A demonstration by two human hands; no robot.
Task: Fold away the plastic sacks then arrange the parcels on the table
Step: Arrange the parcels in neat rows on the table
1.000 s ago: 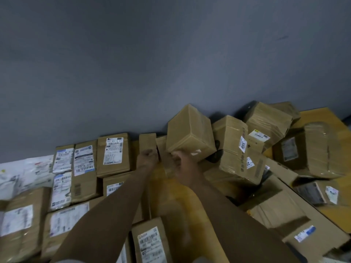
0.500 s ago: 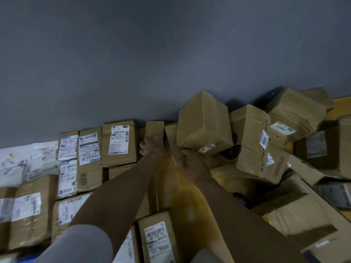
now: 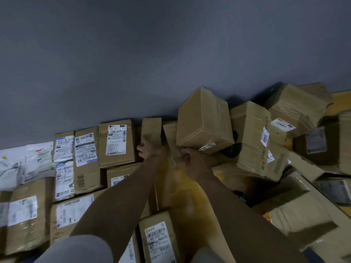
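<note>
Both arms reach across the yellow table [image 3: 188, 204] toward the grey wall. My left hand [image 3: 151, 151] grips the lower end of a narrow brown parcel [image 3: 151, 129] that stands against the wall. My right hand [image 3: 190, 158] holds a second thin brown parcel [image 3: 169, 133] beside it, partly hidden behind a tilted cube-shaped box [image 3: 204, 120]. Labelled parcels [image 3: 116, 142] lie in neat rows to the left. Loose boxes [image 3: 252, 137] are heaped at the right.
White plastic mailers [image 3: 17, 164] lie at the far left by the wall. A labelled parcel [image 3: 157, 238] lies near the front between my arms. Flattened cardboard [image 3: 296, 211] and more boxes [image 3: 296, 109] crowd the right side. The grey wall [image 3: 171, 54] bounds the table's far edge.
My left hand has pushed the narrow parcel up against the wall next to the row. My right hand stays at the thin parcel under the tilted box. The camera has shifted slightly.
</note>
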